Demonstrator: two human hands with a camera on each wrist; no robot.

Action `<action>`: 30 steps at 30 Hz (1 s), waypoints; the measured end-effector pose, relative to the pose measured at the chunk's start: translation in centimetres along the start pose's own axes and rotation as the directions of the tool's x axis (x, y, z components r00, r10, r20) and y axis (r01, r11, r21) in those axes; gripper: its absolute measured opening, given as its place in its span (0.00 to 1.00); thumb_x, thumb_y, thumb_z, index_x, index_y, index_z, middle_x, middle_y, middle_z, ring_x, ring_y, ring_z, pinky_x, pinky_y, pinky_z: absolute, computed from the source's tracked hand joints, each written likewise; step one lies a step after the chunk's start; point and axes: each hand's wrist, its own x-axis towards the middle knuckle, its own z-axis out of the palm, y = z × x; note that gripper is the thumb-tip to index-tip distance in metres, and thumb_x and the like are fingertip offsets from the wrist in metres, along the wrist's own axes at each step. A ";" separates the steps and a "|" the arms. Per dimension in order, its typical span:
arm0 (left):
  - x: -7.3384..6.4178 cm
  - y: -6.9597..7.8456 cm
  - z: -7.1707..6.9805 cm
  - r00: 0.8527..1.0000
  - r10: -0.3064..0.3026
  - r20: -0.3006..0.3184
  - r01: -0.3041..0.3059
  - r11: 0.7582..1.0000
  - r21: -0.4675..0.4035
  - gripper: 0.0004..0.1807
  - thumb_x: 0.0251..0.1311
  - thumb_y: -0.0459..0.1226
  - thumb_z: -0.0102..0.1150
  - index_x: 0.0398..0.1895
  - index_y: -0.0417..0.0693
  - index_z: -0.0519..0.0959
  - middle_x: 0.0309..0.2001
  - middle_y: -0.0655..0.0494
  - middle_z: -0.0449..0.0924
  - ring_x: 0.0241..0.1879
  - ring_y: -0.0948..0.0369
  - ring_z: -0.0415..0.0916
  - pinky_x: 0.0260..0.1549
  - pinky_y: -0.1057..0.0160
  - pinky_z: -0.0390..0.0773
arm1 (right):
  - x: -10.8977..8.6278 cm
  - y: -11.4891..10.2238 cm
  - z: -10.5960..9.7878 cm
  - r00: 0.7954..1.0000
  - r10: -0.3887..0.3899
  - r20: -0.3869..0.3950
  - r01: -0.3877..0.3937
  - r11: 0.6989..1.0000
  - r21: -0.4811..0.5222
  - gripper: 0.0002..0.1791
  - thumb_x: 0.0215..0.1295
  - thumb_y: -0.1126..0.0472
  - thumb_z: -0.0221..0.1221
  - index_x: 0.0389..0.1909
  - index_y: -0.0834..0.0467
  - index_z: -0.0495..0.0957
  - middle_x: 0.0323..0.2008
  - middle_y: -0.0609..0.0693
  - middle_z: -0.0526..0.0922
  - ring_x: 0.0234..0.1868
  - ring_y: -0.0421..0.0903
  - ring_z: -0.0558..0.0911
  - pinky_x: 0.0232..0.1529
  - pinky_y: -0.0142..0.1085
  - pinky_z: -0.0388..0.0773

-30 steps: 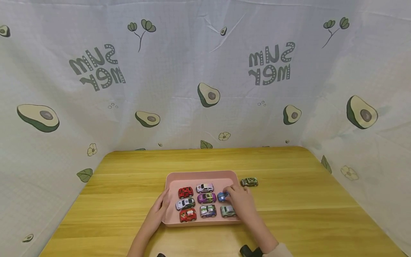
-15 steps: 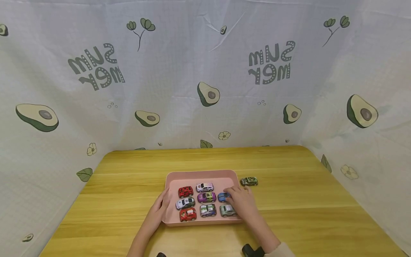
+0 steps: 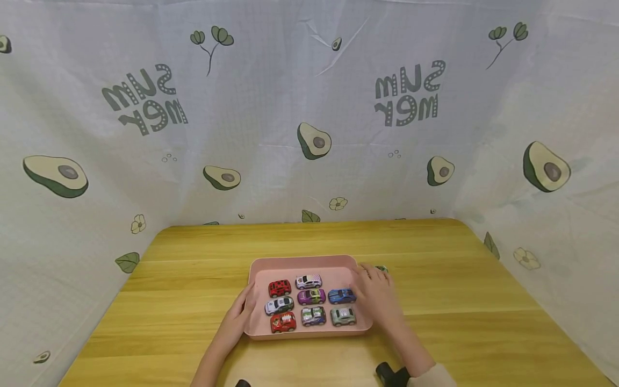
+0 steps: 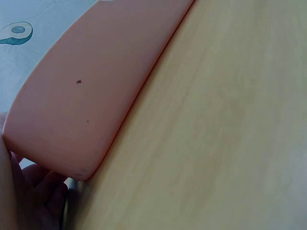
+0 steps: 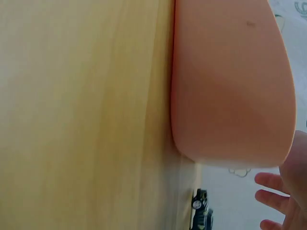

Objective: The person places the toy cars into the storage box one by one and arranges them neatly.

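A pink tray holds several toy cars in rows. My left hand grips its left wall, thumb over the rim and fingers outside; the left wrist view shows these fingers past the tray's corner. Over the right rim hovers my right hand, fingers spread and nothing in them. Just left of it, a blue toy car sits in the tray, above a pale green toy car. A dark green toy car on the table is mostly hidden behind the right hand; it shows in the right wrist view.
Other cars in the tray include a purple one, a white one and a spotted red one. The wooden table runs back to a printed cloth behind and at both sides.
My right hand has let go of the blue car and moved right, from over the car to the tray's right rim, now covering most of the green car. The left hand stays put.
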 end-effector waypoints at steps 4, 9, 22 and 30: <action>0.0 0.0 0.0 1.000 0.005 0.000 -0.005 1.000 -0.002 0.28 0.67 0.46 0.41 0.68 0.51 0.56 0.69 0.42 0.52 0.69 0.44 0.46 0.66 0.41 0.49 | 0.2 1.1 -0.2 1.000 0.017 0.006 -0.017 1.000 0.007 0.21 0.63 0.54 0.54 0.56 0.56 0.71 0.57 0.59 0.71 0.58 0.60 0.70 0.59 0.57 0.61; 0.0 0.0 0.0 1.000 0.012 0.002 -0.012 1.000 -0.003 0.27 0.67 0.46 0.41 0.68 0.51 0.56 0.69 0.42 0.52 0.69 0.43 0.47 0.65 0.41 0.49 | 0.6 2.5 -0.2 0.998 0.053 0.021 -0.054 0.998 0.027 0.21 0.65 0.57 0.50 0.58 0.58 0.69 0.59 0.62 0.69 0.59 0.62 0.68 0.61 0.59 0.60; 0.0 -0.1 0.0 1.000 0.021 0.006 -0.021 1.000 -0.012 0.27 0.68 0.46 0.40 0.69 0.50 0.55 0.69 0.41 0.51 0.69 0.43 0.46 0.66 0.41 0.48 | 1.9 3.6 0.7 0.996 0.043 0.084 -0.042 0.999 -0.011 0.21 0.64 0.56 0.52 0.54 0.62 0.72 0.58 0.64 0.69 0.60 0.62 0.68 0.60 0.56 0.64; 0.0 -0.3 0.1 1.000 0.027 0.006 -0.027 0.999 -0.018 0.27 0.68 0.45 0.40 0.68 0.50 0.56 0.69 0.41 0.52 0.69 0.43 0.46 0.66 0.41 0.48 | 2.6 3.8 1.3 0.994 0.026 0.110 -0.028 0.999 0.017 0.19 0.63 0.57 0.54 0.51 0.63 0.74 0.55 0.64 0.72 0.58 0.61 0.69 0.59 0.55 0.66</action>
